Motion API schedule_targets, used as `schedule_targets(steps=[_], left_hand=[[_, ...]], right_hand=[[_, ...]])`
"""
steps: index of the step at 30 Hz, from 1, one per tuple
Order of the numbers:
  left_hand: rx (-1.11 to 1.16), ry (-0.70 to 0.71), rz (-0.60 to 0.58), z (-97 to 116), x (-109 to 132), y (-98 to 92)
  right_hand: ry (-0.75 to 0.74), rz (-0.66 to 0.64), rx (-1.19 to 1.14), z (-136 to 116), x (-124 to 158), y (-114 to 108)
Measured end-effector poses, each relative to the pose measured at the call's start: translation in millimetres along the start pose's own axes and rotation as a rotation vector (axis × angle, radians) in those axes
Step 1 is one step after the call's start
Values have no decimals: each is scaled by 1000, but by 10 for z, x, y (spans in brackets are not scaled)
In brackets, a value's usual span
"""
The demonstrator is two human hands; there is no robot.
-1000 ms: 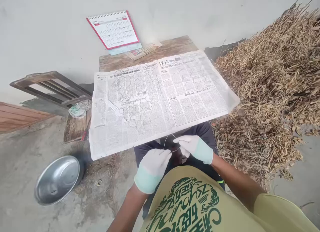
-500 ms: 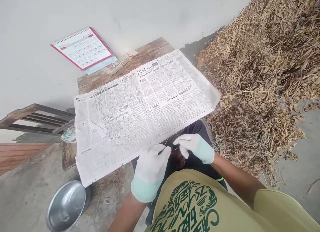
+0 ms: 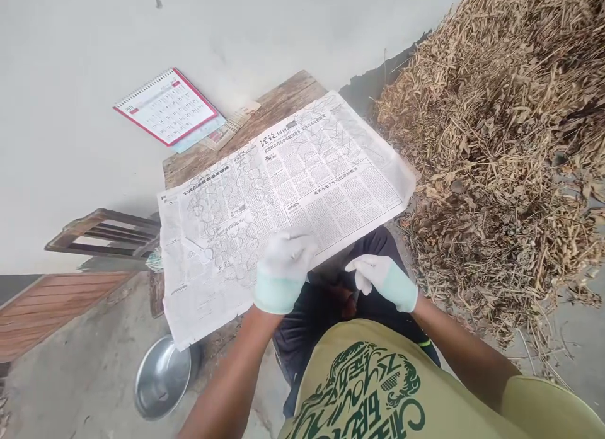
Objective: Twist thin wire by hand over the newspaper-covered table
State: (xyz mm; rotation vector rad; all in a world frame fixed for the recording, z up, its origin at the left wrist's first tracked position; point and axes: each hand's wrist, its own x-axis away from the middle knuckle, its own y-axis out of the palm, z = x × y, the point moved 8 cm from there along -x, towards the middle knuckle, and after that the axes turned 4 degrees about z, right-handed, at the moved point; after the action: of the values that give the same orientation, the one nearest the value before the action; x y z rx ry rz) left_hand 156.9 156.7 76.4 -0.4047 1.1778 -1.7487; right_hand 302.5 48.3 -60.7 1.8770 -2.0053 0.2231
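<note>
Fingers of my left hand [image 3: 284, 272], blurred, have parted from my bent-fingered right hand [image 3: 382, 279], both grips unclear to me, toward the near edge of the newspaper [image 3: 196, 313], splitting their joint work, wire loops [image 3: 227, 222] lying left.

Chair seat [image 3: 156, 294] mostly behind newspaper [image 3: 350, 206].

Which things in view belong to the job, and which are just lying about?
Likely in use:
- left hand
- right hand
- thin loops
- newspaper

Apparently lying about:
- calendar
- metal basin
- wooden chair
- dried stalks
</note>
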Motion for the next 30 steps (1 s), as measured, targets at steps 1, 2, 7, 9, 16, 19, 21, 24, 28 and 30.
schedule_targets(steps=[1, 2, 7, 9, 16, 19, 21, 24, 28, 30], left_hand=[[27, -68, 38, -75, -83, 24], [53, -125, 50, -132, -169, 77], [76, -135, -19, -22, -666, 486], [100, -82, -16, 118, -862, 630], [121, 10, 74, 417, -1385, 1133], [105, 21, 107, 495, -1424, 1239], [88, 23, 125, 526, -1366, 1235], [81, 25, 169, 516, -1253, 1164], [91, 55, 194, 480, -1294, 1204], [76, 113, 133, 520, -1387, 1356]], right_hand=[[20, 11, 17, 107, -3, -9], [35, 11, 31, 217, -4, -5], [97, 6, 81, 741, 14, 38], [115, 20, 119, 887, 25, 35], [120, 97, 175, 991, 77, -27], [125, 116, 195, 948, 112, -63], [128, 124, 208, 931, 129, -89], [141, 143, 232, 955, 142, -130], [143, 137, 253, 1035, 143, -119], [126, 133, 266, 1067, 142, -99]])
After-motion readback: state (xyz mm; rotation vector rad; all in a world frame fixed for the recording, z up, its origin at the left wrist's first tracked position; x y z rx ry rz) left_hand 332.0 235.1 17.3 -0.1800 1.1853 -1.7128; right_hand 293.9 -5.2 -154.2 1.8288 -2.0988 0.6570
